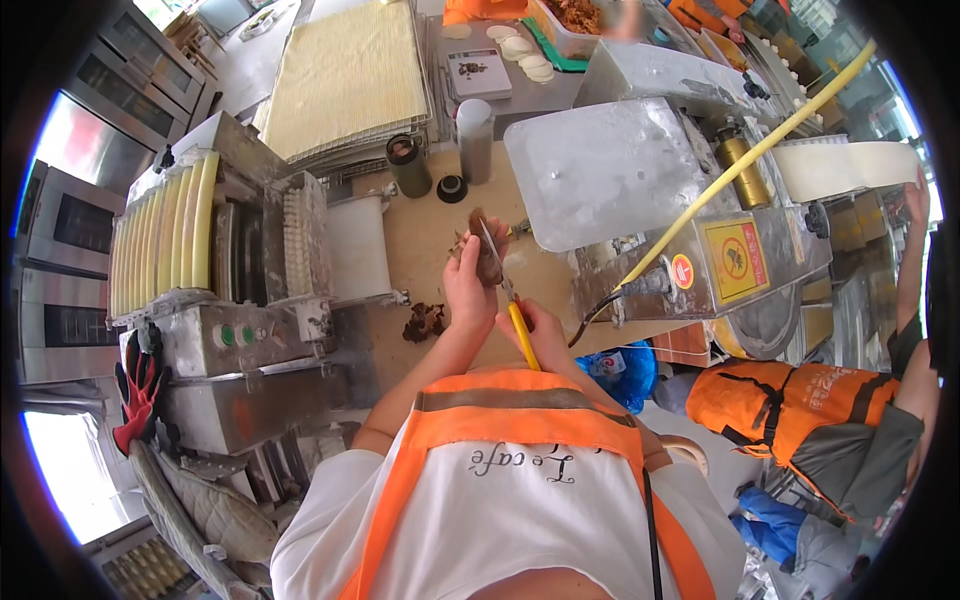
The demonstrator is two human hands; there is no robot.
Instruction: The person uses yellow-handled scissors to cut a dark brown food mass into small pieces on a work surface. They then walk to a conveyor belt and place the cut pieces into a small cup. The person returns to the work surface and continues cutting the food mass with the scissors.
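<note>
Over the tan worktop, my left hand holds a dark brown, leathery piece, perhaps dried fungus or plant matter. My right hand grips a yellow-handled cutting tool, which looks like scissors. Its metal blade lies across the brown piece, by the left fingers. A small heap of crumpled dark brown pieces rests on the worktop, left of my wrists. Beyond my hands stand a dark green open flask, a grey bottle and a black lid.
A dough-rolling machine stands at left; another metal machine with a yellow hose is at right. Stacked racks, a small scale and pale dough rounds lie farther back. A person in an orange apron works at right.
</note>
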